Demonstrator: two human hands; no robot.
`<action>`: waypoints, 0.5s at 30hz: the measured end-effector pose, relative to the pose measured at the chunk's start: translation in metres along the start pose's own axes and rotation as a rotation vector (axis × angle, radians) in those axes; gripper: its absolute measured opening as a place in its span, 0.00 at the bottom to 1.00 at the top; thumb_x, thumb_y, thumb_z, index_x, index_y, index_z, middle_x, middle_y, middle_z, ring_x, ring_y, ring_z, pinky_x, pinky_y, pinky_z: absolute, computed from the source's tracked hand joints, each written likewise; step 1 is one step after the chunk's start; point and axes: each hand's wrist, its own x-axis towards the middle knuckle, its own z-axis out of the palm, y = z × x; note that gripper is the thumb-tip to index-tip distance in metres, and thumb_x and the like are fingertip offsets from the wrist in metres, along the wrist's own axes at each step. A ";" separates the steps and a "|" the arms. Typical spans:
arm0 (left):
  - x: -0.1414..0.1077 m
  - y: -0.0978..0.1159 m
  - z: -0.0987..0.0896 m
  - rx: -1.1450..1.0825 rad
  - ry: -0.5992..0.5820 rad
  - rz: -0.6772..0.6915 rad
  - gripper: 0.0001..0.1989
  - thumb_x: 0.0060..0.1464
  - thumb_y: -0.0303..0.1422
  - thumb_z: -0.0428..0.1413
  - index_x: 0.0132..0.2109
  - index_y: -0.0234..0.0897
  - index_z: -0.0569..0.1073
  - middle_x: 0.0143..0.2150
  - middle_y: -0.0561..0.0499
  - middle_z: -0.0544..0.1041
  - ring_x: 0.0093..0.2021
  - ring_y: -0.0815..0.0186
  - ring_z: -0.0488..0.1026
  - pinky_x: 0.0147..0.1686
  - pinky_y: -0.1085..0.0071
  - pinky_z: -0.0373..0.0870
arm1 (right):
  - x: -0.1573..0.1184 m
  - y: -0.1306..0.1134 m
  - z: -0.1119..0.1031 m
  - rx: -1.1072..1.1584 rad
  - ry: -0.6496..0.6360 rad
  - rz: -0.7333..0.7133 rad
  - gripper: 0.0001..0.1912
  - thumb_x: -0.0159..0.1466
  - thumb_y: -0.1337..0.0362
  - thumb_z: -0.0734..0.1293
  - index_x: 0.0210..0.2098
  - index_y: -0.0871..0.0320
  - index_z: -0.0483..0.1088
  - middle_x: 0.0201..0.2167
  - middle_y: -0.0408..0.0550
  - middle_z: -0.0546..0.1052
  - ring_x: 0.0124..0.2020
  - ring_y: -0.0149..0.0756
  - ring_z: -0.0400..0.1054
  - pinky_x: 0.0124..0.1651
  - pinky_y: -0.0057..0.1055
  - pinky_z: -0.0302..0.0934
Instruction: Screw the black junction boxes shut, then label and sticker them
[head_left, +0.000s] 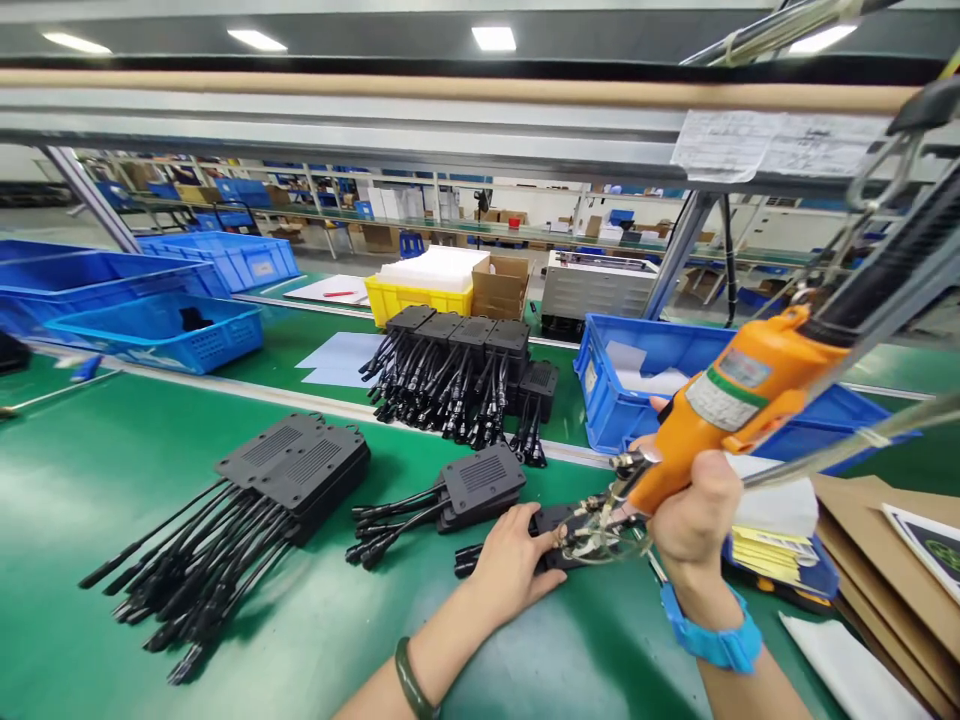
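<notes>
In the head view, my right hand (697,510) is wrapped around an orange power screwdriver (712,410) that hangs from above and tilts down to the left. Its tip end is over a black box with cables (555,518), largely hidden by the tool and my fingers. My left hand (517,560) grips this box at its left end, fingers over the top and thumb on the near side. Just left lies another black cabled box (484,482). Farther left, more such boxes (300,460) sit side by side, cables toward me.
Stacked black boxes (469,335) stand behind, near a yellow bin (420,298). A blue bin (600,400) is at right, with cardboard sheets (885,580) nearer me. Another blue bin (172,340) stands at left. A metal rail (675,150) crosses above the green bench (300,640).
</notes>
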 end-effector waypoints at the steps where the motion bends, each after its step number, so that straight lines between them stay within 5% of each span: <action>1: 0.000 0.000 0.001 -0.001 -0.001 -0.001 0.27 0.49 0.42 0.68 0.55 0.44 0.75 0.59 0.41 0.67 0.58 0.47 0.67 0.57 0.52 0.67 | -0.003 0.003 0.001 -0.012 0.007 -0.003 0.20 0.60 0.47 0.61 0.23 0.55 0.69 0.19 0.46 0.73 0.13 0.33 0.61 0.12 0.30 0.56; 8: 0.001 0.000 0.002 -0.032 0.020 -0.002 0.27 0.47 0.37 0.69 0.55 0.39 0.76 0.58 0.37 0.68 0.56 0.44 0.68 0.55 0.50 0.68 | -0.011 0.008 0.003 -0.092 -0.041 -0.079 0.21 0.64 0.47 0.58 0.38 0.57 0.71 0.17 0.43 0.71 0.11 0.33 0.60 0.11 0.29 0.54; 15: 0.003 0.001 0.000 -0.044 0.013 -0.021 0.24 0.46 0.39 0.69 0.51 0.43 0.78 0.58 0.41 0.68 0.54 0.47 0.69 0.54 0.52 0.69 | -0.024 0.021 0.000 -0.051 -0.123 -0.075 0.21 0.64 0.47 0.57 0.36 0.56 0.72 0.14 0.42 0.68 0.12 0.35 0.61 0.12 0.31 0.56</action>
